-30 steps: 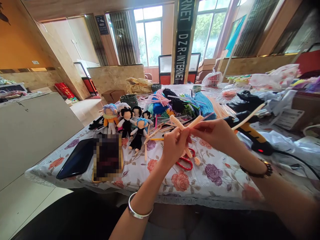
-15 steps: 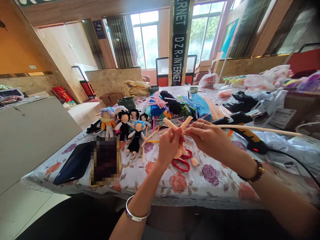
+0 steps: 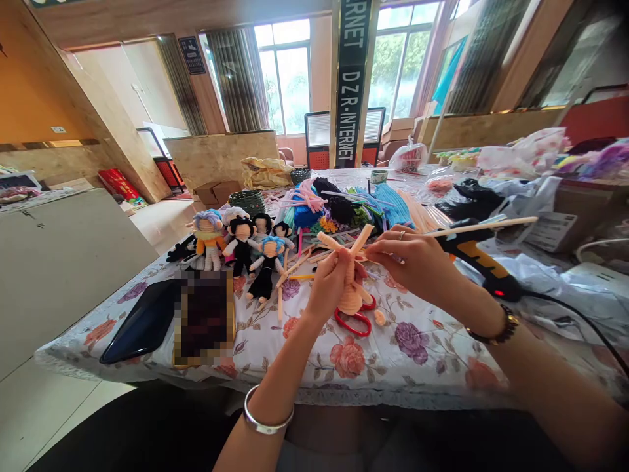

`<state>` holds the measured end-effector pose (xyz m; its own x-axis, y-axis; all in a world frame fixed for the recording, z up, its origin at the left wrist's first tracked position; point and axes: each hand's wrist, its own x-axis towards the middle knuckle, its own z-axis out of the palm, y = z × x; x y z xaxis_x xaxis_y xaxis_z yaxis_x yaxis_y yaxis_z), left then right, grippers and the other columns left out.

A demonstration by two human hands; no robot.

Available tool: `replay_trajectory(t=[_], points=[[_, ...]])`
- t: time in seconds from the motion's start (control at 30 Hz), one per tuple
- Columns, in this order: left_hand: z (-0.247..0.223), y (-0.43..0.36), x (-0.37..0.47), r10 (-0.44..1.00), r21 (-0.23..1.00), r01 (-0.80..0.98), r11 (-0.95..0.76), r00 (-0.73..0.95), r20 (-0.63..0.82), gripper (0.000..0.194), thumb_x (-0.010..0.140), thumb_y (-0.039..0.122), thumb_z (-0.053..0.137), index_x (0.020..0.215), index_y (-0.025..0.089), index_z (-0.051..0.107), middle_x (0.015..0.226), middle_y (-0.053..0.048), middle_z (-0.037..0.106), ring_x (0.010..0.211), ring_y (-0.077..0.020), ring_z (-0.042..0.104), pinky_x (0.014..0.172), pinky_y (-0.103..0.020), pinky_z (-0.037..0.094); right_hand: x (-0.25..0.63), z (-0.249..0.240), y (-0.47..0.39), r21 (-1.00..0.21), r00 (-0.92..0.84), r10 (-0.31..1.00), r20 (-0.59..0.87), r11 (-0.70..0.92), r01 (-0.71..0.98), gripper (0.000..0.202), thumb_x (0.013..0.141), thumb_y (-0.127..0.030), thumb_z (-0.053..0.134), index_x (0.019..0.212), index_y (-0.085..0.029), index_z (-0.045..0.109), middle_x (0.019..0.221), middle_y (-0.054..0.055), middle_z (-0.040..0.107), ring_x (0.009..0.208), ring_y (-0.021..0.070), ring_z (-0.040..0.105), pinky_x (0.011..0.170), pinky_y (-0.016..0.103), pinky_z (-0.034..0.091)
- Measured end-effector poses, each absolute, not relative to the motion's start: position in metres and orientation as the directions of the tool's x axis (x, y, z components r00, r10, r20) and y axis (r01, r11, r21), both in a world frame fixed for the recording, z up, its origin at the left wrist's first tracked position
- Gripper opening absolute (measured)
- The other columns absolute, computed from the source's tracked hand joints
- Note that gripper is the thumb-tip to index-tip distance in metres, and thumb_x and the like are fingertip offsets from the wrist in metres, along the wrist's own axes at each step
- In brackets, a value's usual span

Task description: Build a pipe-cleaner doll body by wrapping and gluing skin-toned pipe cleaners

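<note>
My left hand is closed round a peach pipe-cleaner doll body, its two limbs crossing upward and its round end hanging down. To the right, my right hand pinches a long peach pipe cleaner, whose free end sticks out past the knuckles to the right. Its near end meets the doll body close to my left fingers; the exact joint is hidden. Under the doll body lie scissors with red handles, the blades covered. A small peach piece rests beside them.
Several finished dolls stand at left, behind a dark phone-like slab and a blurred-out device. Bundles of coloured pipe cleaners lie behind my hands. A glue gun with a red light and cord is at right.
My right hand has shifted slightly right, and the long pipe cleaner's free end has swung upward. The doll body has turned, showing more of its round end below my left hand.
</note>
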<state>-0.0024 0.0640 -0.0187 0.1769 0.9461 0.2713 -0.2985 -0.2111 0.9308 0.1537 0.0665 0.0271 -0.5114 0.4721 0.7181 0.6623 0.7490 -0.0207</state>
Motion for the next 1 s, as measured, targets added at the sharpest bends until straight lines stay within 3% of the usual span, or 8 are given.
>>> replay_trajectory(t=[0.23,0.47,0.6,0.73,0.87,1.0], points=[[-0.0146,0.0605,-0.0023,0.929,0.941,-0.044,-0.334,0.156,0.337,0.039,0.086,0.048,0.042,0.065,0.016,0.049,0.062,-0.001,0.055,0.051,-0.0079,0.046,0.051,-0.021,0.039,0.1545,0.0272,0.0658,0.058,-0.569,0.4,0.719,0.781,0.622,0.022,0.085,-0.015,0.051,0.074,-0.022,0.069,0.078,0.001,0.069,0.075,0.0153,0.057,0.072,0.028,0.046],[-0.0171,0.0578,-0.002,0.909,0.906,0.146,-0.397,0.202,0.365,0.033,0.087,0.043,0.042,0.067,0.017,0.048,0.057,0.001,0.056,0.048,-0.0073,0.047,0.05,-0.02,0.036,0.1553,0.0296,0.0646,0.049,-0.585,0.375,0.719,0.812,0.581,0.022,0.085,-0.013,0.051,0.074,-0.021,0.068,0.074,0.001,0.069,0.073,0.0148,0.055,0.07,0.028,0.046],[-0.0165,0.0576,-0.001,0.901,0.949,-0.054,-0.309,0.302,0.311,0.036,0.084,0.048,0.045,0.069,0.015,0.049,0.058,0.0,0.055,0.047,-0.0066,0.046,0.048,-0.02,0.036,0.1562,0.0305,0.0659,0.003,-0.518,0.398,0.757,0.791,0.612,0.017,0.082,-0.013,0.056,0.073,-0.021,0.067,0.074,0.0,0.069,0.073,0.0143,0.057,0.069,0.027,0.048],[-0.0126,0.0573,-0.0025,0.878,0.961,-0.254,-0.106,0.43,0.21,0.037,0.08,0.049,0.052,0.078,0.012,0.057,0.056,0.001,0.054,0.045,-0.0061,0.044,0.045,-0.02,0.036,0.1568,0.0329,0.0657,-0.031,-0.45,0.422,0.787,0.756,0.654,0.008,0.079,-0.017,0.062,0.074,-0.02,0.067,0.074,0.001,0.069,0.073,0.0145,0.059,0.068,0.028,0.048],[-0.0107,0.0575,-0.0042,0.886,0.941,-0.337,0.025,0.443,0.135,0.037,0.076,0.049,0.058,0.081,0.012,0.058,0.058,0.001,0.056,0.043,-0.0059,0.045,0.041,-0.019,0.037,0.1581,0.0334,0.0666,-0.025,-0.456,0.391,0.8,0.78,0.626,0.009,0.081,-0.02,0.06,0.076,-0.021,0.067,0.077,0.001,0.069,0.073,0.0141,0.058,0.069,0.028,0.048],[-0.0134,0.0596,-0.0039,0.904,0.926,-0.377,0.027,0.405,0.138,0.036,0.075,0.049,0.059,0.073,0.014,0.053,0.057,0.001,0.056,0.042,-0.0056,0.045,0.04,-0.018,0.037,0.16,0.0333,0.0681,0.015,-0.498,0.352,0.792,0.805,0.593,0.014,0.084,-0.02,0.057,0.073,-0.02,0.067,0.082,0.002,0.069,0.076,0.0132,0.059,0.071,0.027,0.048]])
